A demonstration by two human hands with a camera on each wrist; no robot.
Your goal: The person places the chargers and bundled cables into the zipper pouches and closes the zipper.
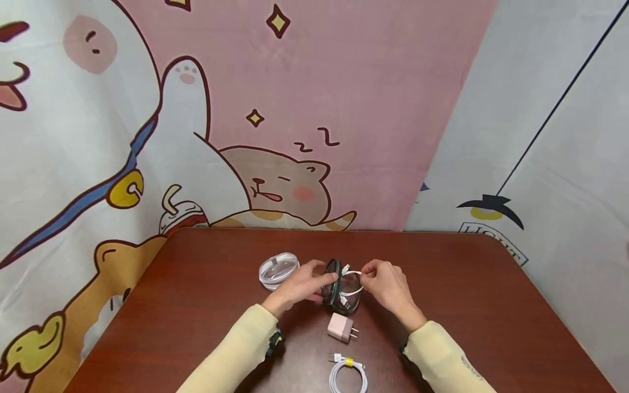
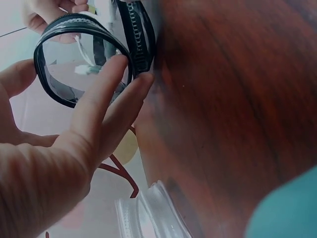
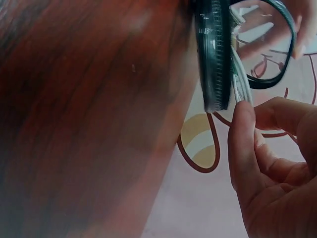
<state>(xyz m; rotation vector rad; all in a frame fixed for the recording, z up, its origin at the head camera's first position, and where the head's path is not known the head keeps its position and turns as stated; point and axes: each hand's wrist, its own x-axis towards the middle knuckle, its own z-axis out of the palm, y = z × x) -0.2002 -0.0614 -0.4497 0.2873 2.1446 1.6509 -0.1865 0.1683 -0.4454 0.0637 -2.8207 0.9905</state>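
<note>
A small round zip case (image 1: 336,297) with clear sides and a black rim stands unzipped on the table. My left hand (image 1: 307,281) grips its lid; in the left wrist view the thumb and fingers lie on opposite sides of the lid's black rim (image 2: 79,22). A coiled white cable (image 1: 350,294) lies at the case's opening, its plug ends showing inside. My right hand (image 1: 388,285) pinches the cable loop between thumb and fingertip. In the right wrist view, the white strands (image 3: 240,74) run from that pinch up beside the case's zipped edge (image 3: 215,54).
A clear round case with white edging (image 1: 267,278) lies left of my left hand. Nearer to me sit a pink charger (image 1: 340,327) with two prongs and another coiled white cable (image 1: 334,376) with a yellow tie. A cartoon-printed cloth (image 1: 373,109) hangs behind the brown table (image 1: 472,316).
</note>
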